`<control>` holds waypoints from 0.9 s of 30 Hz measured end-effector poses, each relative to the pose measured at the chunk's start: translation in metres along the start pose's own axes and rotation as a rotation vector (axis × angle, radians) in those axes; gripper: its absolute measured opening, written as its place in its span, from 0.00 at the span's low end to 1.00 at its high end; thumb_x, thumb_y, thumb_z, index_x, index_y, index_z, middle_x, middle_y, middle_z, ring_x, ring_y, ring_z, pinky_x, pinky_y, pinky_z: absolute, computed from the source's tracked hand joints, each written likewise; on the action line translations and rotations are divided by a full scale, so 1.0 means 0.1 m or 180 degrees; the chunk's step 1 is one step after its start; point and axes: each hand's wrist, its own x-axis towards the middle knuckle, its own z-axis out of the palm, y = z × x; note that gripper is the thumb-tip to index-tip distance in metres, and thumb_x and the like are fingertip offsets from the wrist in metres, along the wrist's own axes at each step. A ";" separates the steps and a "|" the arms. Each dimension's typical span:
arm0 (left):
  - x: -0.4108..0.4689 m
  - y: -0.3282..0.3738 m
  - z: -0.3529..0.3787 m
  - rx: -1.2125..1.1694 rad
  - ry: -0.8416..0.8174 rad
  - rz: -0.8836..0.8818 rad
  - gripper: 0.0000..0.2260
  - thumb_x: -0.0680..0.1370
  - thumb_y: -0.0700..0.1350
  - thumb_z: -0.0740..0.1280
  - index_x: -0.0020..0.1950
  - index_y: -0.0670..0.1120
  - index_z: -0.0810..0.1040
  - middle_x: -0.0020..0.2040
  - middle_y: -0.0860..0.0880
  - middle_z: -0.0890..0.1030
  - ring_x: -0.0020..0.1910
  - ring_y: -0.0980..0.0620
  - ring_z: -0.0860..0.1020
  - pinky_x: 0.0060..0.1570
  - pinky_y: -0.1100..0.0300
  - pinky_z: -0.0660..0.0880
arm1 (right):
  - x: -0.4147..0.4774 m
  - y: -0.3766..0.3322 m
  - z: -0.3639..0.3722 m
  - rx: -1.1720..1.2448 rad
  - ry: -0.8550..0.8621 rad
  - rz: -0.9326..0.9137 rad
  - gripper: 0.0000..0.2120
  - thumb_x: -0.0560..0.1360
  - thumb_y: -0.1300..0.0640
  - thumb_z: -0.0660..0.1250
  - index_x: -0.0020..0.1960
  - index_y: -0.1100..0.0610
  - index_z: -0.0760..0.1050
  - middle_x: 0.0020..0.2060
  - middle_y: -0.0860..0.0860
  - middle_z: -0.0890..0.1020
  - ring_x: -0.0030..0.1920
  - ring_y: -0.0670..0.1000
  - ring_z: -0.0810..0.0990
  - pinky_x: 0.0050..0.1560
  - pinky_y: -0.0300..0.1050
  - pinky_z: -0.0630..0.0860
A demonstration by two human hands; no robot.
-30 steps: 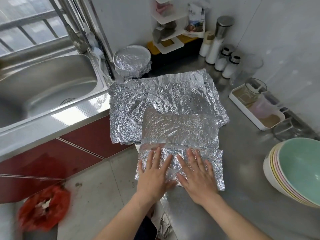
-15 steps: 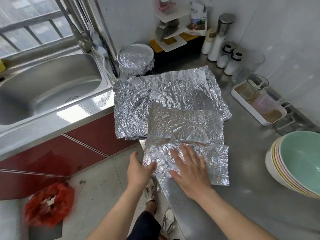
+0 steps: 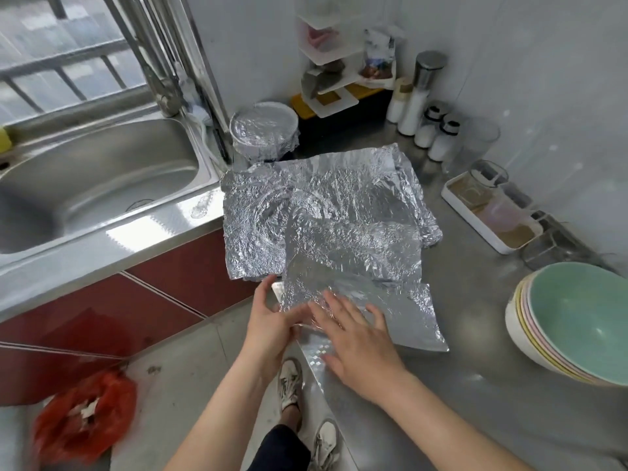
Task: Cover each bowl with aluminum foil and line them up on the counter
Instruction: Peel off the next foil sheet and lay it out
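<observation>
Foil (image 3: 407, 317) lies long axis left-right; right hand (image 3: 360, 341) flat on it, left hand (image 3: 272, 321) pinches near-left corner.

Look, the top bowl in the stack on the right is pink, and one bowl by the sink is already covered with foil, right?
Not quite. The head view shows the top bowl in the stack on the right is pale green, not pink; pink shows only on a rim lower down. The rest is right: one foil-covered bowl stands by the sink.
</observation>
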 end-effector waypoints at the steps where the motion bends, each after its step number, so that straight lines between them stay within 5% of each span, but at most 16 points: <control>1: -0.04 0.06 0.03 -0.0134 -0.0044 0.0017 0.34 0.73 0.28 0.69 0.71 0.56 0.67 0.53 0.41 0.81 0.26 0.54 0.73 0.23 0.63 0.68 | -0.01 -0.03 0.00 0.0010 0.0279 0.0021 0.34 0.78 0.50 0.62 0.78 0.45 0.47 0.77 0.47 0.54 0.76 0.48 0.57 0.71 0.58 0.55; 4: -0.14 0.25 0.07 -0.0465 -0.0249 0.0141 0.33 0.75 0.29 0.67 0.69 0.63 0.68 0.50 0.45 0.79 0.25 0.55 0.70 0.25 0.64 0.70 | -0.03 -0.02 -0.16 0.0284 0.0921 0.0149 0.24 0.77 0.55 0.52 0.72 0.53 0.67 0.67 0.48 0.76 0.65 0.48 0.76 0.60 0.51 0.73; 7: -0.30 0.51 0.15 -0.0987 -0.0609 0.0341 0.26 0.75 0.40 0.69 0.67 0.64 0.71 0.43 0.49 0.81 0.29 0.52 0.75 0.31 0.62 0.76 | -0.02 -0.01 -0.48 0.0781 0.1376 0.0189 0.21 0.78 0.60 0.53 0.68 0.56 0.73 0.62 0.52 0.80 0.60 0.52 0.80 0.58 0.50 0.78; 10: -0.42 0.71 0.22 -0.1073 -0.0747 0.0849 0.23 0.72 0.49 0.69 0.67 0.60 0.73 0.42 0.48 0.78 0.34 0.52 0.77 0.37 0.59 0.75 | -0.02 0.04 -0.89 0.2149 0.1411 0.0642 0.14 0.81 0.61 0.59 0.63 0.57 0.78 0.48 0.45 0.84 0.45 0.41 0.79 0.49 0.37 0.75; 12: -0.50 0.72 0.28 -0.0326 -0.0664 0.1250 0.21 0.70 0.48 0.72 0.63 0.55 0.75 0.44 0.49 0.77 0.39 0.54 0.78 0.41 0.60 0.74 | 0.01 0.11 -1.14 0.3261 0.1724 0.0982 0.10 0.80 0.59 0.62 0.51 0.64 0.78 0.36 0.55 0.82 0.37 0.45 0.75 0.42 0.42 0.73; 15: -0.61 0.52 0.40 0.1757 -0.0717 0.2020 0.31 0.67 0.54 0.78 0.67 0.61 0.70 0.65 0.54 0.72 0.63 0.58 0.71 0.56 0.72 0.69 | 0.08 0.26 -1.24 0.5631 0.1741 0.1341 0.14 0.77 0.55 0.68 0.58 0.62 0.75 0.55 0.66 0.79 0.54 0.58 0.79 0.59 0.61 0.75; 17: -0.61 0.32 0.51 0.3336 -0.0602 0.2698 0.39 0.69 0.63 0.72 0.75 0.63 0.56 0.77 0.52 0.56 0.75 0.51 0.56 0.70 0.63 0.57 | 0.12 0.34 -1.18 0.6421 0.1599 0.1637 0.34 0.67 0.49 0.77 0.68 0.58 0.70 0.65 0.62 0.75 0.62 0.62 0.76 0.62 0.67 0.71; 19: -0.60 0.22 0.58 0.4250 -0.0309 0.3022 0.42 0.71 0.59 0.67 0.78 0.62 0.46 0.80 0.50 0.47 0.77 0.46 0.48 0.74 0.46 0.48 | 0.13 0.38 -1.10 0.6719 0.1572 0.1729 0.43 0.61 0.48 0.80 0.71 0.56 0.68 0.67 0.60 0.73 0.64 0.61 0.76 0.64 0.63 0.71; 21: -0.54 0.19 0.61 0.4385 -0.0136 0.3201 0.41 0.69 0.42 0.65 0.78 0.58 0.51 0.80 0.45 0.53 0.77 0.43 0.52 0.73 0.40 0.52 | 0.11 0.42 -1.03 0.6952 0.1549 0.1758 0.26 0.73 0.53 0.70 0.68 0.60 0.70 0.62 0.61 0.78 0.59 0.59 0.80 0.60 0.56 0.76; 24: -0.33 0.09 0.64 0.4614 -0.0009 0.3446 0.40 0.65 0.33 0.60 0.76 0.54 0.62 0.77 0.41 0.63 0.75 0.40 0.62 0.71 0.42 0.58 | 0.06 0.57 -0.93 0.6911 0.1590 0.1942 0.14 0.81 0.59 0.59 0.63 0.64 0.73 0.54 0.61 0.82 0.51 0.57 0.83 0.47 0.48 0.80; 27: -0.14 -0.08 0.66 0.5154 -0.0340 0.2889 0.36 0.74 0.32 0.55 0.79 0.56 0.54 0.80 0.44 0.48 0.79 0.42 0.49 0.76 0.45 0.46 | -0.03 0.74 -0.78 0.5907 0.1561 0.2737 0.10 0.78 0.59 0.66 0.57 0.62 0.75 0.51 0.59 0.79 0.52 0.55 0.79 0.48 0.48 0.77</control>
